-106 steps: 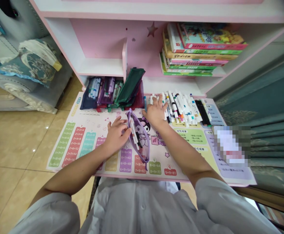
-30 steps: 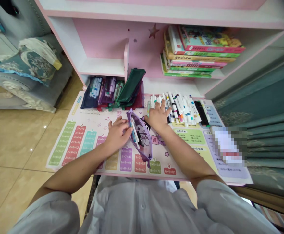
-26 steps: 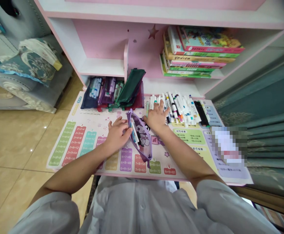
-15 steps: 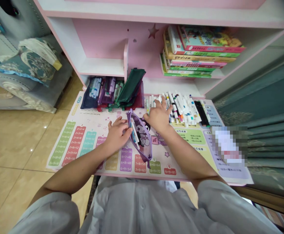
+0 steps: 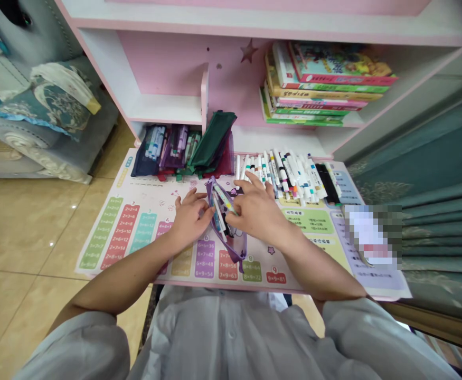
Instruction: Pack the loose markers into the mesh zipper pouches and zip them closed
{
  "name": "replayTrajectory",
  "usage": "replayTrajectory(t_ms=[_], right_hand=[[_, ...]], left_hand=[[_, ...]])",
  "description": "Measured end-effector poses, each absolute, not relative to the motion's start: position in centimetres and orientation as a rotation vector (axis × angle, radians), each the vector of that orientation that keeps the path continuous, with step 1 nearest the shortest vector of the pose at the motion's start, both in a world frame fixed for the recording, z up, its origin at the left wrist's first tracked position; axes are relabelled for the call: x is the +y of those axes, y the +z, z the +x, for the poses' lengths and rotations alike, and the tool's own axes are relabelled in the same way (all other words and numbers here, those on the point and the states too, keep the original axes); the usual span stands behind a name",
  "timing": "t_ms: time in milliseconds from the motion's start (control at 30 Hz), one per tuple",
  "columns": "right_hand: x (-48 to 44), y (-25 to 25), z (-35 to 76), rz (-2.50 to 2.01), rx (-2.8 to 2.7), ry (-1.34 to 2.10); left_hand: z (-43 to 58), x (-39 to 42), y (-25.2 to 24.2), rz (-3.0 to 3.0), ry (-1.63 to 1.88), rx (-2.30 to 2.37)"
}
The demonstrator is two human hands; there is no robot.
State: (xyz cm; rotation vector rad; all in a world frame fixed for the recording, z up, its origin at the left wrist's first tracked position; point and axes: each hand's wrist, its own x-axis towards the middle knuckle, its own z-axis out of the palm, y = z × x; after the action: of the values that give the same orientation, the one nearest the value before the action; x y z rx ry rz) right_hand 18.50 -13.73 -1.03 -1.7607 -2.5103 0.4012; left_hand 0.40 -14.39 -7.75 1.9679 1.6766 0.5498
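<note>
An open purple mesh pencil pouch (image 5: 238, 249) lies on the desk mat between my hands, with several markers inside. My left hand (image 5: 191, 215) rests at the pouch's left edge, fingers spread and thumb by the rim. In my right hand (image 5: 259, 210) is the lower end of a white marker with yellow-green marks (image 5: 223, 197), slanted over the pouch opening. The thumb is at that end, while other fingers stretch forward. Beyond the right hand lies a row of loose markers (image 5: 302, 171), mostly white, with dark ones at its right end.
Filled mesh pouches (image 5: 147, 163) and a dark green pouch (image 5: 215, 140) lie at the back left. Books (image 5: 326, 95) are stacked on the pink-and-white shelf (image 5: 167, 108). A blurred pale object (image 5: 371, 235) is at the right. Curtains (image 5: 432, 174) hang beside the desk.
My right hand has drawn back from the marker row toward the pouch, bringing the yellow-green-marked marker over its opening. My left hand has stayed at the pouch's edge.
</note>
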Motion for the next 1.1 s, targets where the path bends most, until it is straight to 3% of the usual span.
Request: replayTrajectory(t_ms=[467,667,867,1100], right_hand=[[-13.9,-4.3,16.3,-1.808,-2.749,0.244],[-13.8,-4.2,16.5,-1.773,-2.716,0.366],[-10.8,-4.2,18.4,-1.817,-2.280,0.315],[-5.2,-9.0,21.0,-1.990,-1.950,0.154]], left_hand=[[0.3,-14.3,-8.3,1.984,0.584,1.671],[0.3,-14.3,-8.1,1.988,0.568,1.670],[0.3,-14.4,-7.9,1.978,0.560,1.661],[0.4,-14.4,-7.7,1.960,0.557,1.662]])
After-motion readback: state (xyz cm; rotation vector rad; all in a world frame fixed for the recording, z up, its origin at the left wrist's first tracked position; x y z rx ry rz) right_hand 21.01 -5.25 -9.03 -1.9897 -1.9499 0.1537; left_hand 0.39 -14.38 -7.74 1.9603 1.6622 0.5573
